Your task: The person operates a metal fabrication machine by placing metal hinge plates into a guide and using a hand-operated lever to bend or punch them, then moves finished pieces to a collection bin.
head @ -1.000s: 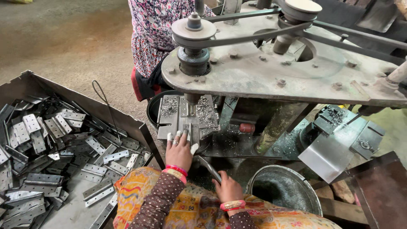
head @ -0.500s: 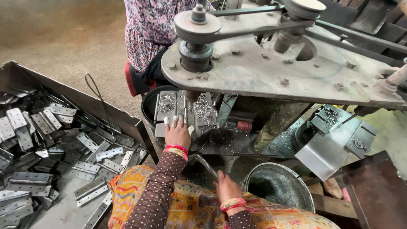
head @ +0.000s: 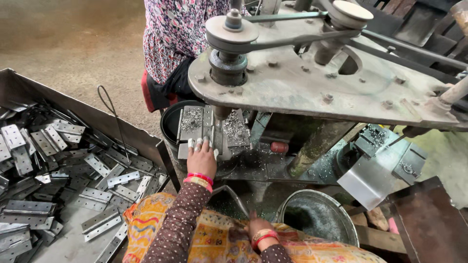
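My left hand, with taped fingertips and red bangles, presses flat on a grey metal hinge piece lying on the drill's work plate under the spindle. Metal shavings cover the plate beside it. My right hand rests low near my lap, closed on the end of a curved metal lever. A patterned orange cloth covers my knees.
A large metal tray on the left holds several loose hinges. A steel bucket stands at lower right. The belt-driven pulley and heavy machine plate hang overhead. Another person in a floral garment stands behind.
My left hand slid slightly forward onto the hinge piece under the spindle. My right hand stayed on the lever. The view shifted a little to the right.
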